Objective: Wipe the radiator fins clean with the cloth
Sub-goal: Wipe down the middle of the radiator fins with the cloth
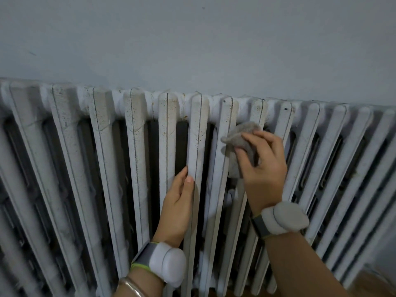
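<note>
Metal glints nearest the camera: a thin bracelet (130, 285) on the left forearm, and just above it a white wrist pod (168, 263) on a grey band edged in green. A matching pod (282, 217) sits on the right wrist. At the lower right corner a strip of brown wooden floor (374, 281) shows below the last fins.

Past the left pod, the left hand (179, 202) reaches up into the dark gap beside one central fin. Its fingers are straight and close together, lying along the fin's left flank, with the thumb tip resting on the fin's front edge. It holds nothing.

The right hand (264, 168) is higher and to the right, with its fingers curled. They pinch a crumpled grey cloth (242, 136). The cloth is pressed over the gap between the next two fins to the right, just under the rounded top of the radiator (107, 146). One corner pokes out to the left, and a fold hangs below the fingers.

The radiator is white-painted cast metal, with tall fins standing side by side and narrow black slots between them. Each fin has a raised seam down its front. Rust-brown specks dot the upper parts of the fins left of centre; the fins to the right look cleaner. Rows of free fins stretch away on both sides of the hands.

Behind the radiator's top edge rises a plain pale blue-grey wall (192, 39) with a few small dark marks.
</note>
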Demonstrator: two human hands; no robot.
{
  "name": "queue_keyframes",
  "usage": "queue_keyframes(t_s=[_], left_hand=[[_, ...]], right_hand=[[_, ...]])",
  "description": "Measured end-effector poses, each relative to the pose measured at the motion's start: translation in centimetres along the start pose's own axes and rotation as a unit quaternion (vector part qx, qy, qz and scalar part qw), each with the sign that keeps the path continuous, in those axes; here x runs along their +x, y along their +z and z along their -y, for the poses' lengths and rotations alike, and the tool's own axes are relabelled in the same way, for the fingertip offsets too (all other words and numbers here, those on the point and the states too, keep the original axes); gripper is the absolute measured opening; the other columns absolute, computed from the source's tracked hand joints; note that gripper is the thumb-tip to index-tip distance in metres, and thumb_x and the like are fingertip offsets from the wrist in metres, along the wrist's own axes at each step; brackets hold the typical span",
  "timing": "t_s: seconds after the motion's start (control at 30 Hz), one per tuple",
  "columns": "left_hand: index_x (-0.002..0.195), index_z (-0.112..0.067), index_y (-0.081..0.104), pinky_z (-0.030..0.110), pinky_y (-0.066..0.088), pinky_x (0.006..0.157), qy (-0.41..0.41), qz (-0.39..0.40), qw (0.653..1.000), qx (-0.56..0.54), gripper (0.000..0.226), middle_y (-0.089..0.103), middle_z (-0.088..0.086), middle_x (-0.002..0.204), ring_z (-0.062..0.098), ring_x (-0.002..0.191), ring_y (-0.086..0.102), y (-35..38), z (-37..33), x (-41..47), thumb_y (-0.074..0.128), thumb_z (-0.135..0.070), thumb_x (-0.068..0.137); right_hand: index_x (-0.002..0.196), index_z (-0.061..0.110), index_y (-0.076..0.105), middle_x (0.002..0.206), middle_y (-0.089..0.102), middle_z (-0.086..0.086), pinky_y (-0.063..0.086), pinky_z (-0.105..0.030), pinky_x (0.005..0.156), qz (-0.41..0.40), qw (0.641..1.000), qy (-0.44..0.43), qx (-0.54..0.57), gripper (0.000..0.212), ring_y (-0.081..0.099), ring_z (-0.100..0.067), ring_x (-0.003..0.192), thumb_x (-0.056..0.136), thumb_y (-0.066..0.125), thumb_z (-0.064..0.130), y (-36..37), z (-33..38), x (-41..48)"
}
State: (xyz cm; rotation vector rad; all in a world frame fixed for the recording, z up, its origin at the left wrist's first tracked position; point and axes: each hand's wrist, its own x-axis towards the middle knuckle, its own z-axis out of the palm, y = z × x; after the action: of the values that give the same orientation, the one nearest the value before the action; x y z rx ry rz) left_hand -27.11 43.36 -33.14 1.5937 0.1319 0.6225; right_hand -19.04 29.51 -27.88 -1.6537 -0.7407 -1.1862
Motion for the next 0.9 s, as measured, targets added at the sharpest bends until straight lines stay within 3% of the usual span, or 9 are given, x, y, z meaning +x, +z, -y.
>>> queue_keyframes(t_s=[0.1, 0.33, 0.53, 0.73, 0.9], left_hand=[[0.143, -0.03, 0.036, 0.016, 0.025, 0.107, -0.002, -0.006, 1.0, -0.009, 0.045, 0.041, -0.016, 0.143, -0.004, 0.13, 0.035, 0.1, 0.1, 0.1, 0.038, -0.037, 0.098], [0.143, -0.031, 0.036, 0.016, 0.024, 0.106, 0.0, -0.016, 1.0, 0.001, 0.044, 0.04, -0.017, 0.143, -0.005, 0.129, 0.034, 0.2, 0.2, 0.2, 0.038, -0.035, 0.099], [0.143, -0.032, 0.035, 0.014, 0.024, 0.102, -0.004, -0.012, 1.0, -0.001, 0.045, 0.039, -0.018, 0.142, -0.006, 0.127, 0.034, 0.2, -0.1, -0.1, 0.037, -0.037, 0.099], [0.144, -0.033, 0.03, 0.014, 0.021, 0.102, -0.011, -0.013, 1.0, 0.016, 0.046, 0.034, -0.019, 0.144, -0.008, 0.126, 0.029, 0.7, -0.8, -0.5, 0.037, -0.038, 0.099], [0.145, -0.033, 0.029, 0.014, 0.019, 0.101, -0.025, -0.001, 0.998, 0.053, 0.048, 0.034, -0.02, 0.141, -0.008, 0.122, 0.028, 0.6, -1.2, -0.6, 0.036, -0.04, 0.099]], right_hand=[[0.115, 0.008, 0.064, 0.12, 0.049, -0.01, 0.033, -0.009, 0.1, -0.017, 1.0, 0.003, 0.012, 0.028, 0.043, -0.002, 0.111, 0.088, 0.065, 0.008, 1.2, 0.3, 1.1], [0.111, 0.006, 0.059, 0.113, 0.048, -0.009, 0.042, -0.022, 0.095, 0.031, 0.999, 0.006, 0.019, 0.024, 0.051, -0.017, 0.103, 0.087, 0.065, 0.007, 3.1, -1.0, -1.1], [0.107, 0.008, 0.059, 0.112, 0.049, -0.012, 0.045, -0.026, 0.096, 0.06, 0.997, -0.012, -0.043, 0.028, 0.055, -0.022, 0.099, 0.082, 0.071, 0.009, 3.0, -1.8, -4.3], [0.1, 0.007, 0.063, 0.11, 0.051, -0.014, 0.05, -0.028, 0.088, 0.116, 0.989, 0.004, -0.088, 0.025, 0.058, -0.028, 0.094, 0.078, 0.075, 0.008, 3.0, -2.6, -6.7], [0.089, 0.009, 0.063, 0.106, 0.049, -0.01, 0.052, -0.027, 0.077, 0.211, 0.971, -0.015, -0.114, 0.011, 0.056, -0.028, 0.092, 0.081, 0.069, 0.005, 3.0, -4.5, -8.8]])
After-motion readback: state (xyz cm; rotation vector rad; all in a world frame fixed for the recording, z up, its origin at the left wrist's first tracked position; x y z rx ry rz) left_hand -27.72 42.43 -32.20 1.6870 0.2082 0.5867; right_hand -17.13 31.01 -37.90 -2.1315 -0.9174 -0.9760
